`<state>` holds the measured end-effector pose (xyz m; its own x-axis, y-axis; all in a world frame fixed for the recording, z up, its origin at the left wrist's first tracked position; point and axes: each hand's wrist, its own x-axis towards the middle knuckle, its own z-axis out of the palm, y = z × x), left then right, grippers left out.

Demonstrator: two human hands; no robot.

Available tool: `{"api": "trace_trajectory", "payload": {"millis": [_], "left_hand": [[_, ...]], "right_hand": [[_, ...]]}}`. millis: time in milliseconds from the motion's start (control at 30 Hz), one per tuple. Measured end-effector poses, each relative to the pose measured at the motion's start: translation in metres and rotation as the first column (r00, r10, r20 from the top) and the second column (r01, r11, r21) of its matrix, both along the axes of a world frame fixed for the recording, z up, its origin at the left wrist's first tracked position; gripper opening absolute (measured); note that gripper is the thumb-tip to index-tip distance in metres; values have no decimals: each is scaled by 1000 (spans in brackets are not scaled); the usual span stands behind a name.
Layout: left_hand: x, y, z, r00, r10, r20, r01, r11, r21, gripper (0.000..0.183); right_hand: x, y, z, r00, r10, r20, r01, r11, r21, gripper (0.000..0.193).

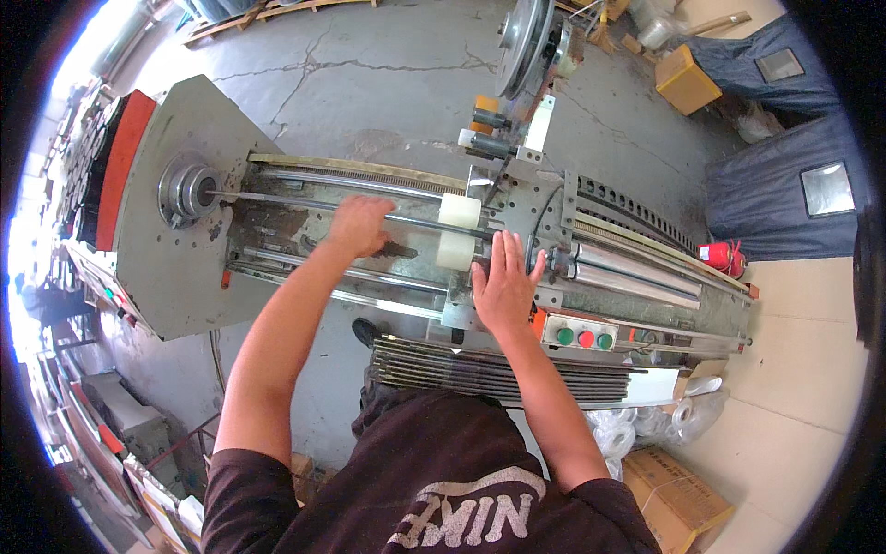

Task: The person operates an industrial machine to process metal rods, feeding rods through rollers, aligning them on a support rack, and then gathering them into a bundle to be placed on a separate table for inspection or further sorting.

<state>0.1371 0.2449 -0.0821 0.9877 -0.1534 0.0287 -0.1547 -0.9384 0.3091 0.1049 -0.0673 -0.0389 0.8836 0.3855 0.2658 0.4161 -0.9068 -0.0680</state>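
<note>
Where rod [420, 221] parallels back edge of machine [281, 224], left hand [361, 227] curls over it, grip unclear; right hand [503, 288] spread.

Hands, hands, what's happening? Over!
Left hand over the rod, grip unclear. Right hand open beside the white block. Rod crosses block; nothing obviously in the way.

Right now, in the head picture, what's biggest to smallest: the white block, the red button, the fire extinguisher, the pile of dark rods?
1. Pile of dark rods
2. White block
3. Fire extinguisher
4. Red button
</note>
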Motion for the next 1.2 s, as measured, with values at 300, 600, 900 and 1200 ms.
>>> {"api": "trace_trajectory", "payload": {"millis": [300,600,900,1200], "left_hand": [[-5,122,-3,952,229,-204,-199,967,157,82],[8,97,-3,948,203,-244,-156,968,196,81],[25,43,5,935,8,-354,39,991,126,71],[39,-41,24,930,-88,-358,103,994,24,61]], "right_hand": [[108,-4,-11,906,-8,-423,223,858,463,47],[201,38,-56,476,135,-869,642,621,449,48],[210,33,-102,540,113,-834,551,702,452,73],[208,34,-103,649,-4,-760,534,714,453,33]]}}
